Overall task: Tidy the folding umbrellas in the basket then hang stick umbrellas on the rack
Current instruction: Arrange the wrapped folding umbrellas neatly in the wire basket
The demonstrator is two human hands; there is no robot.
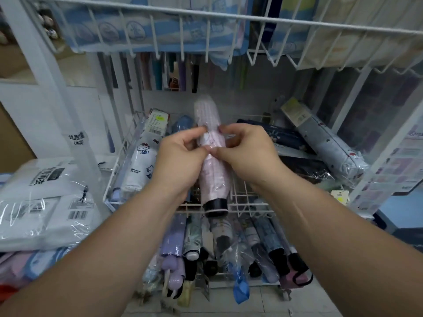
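I held the pink umbrella (pixel 212 170) w/ both hands, left hand (pixel 180 156) & right hand (pixel 245 154) pinching its clear wrap near the middle, black handle end resting on the wire basket (pixel 249 200) front rim, other umbrellas beside & below.

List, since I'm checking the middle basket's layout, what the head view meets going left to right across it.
White cartoon-cat folding umbrella → left hand → pink folding umbrella, held by both hands → right hand → navy folding umbrella → grey-blue folding umbrella.
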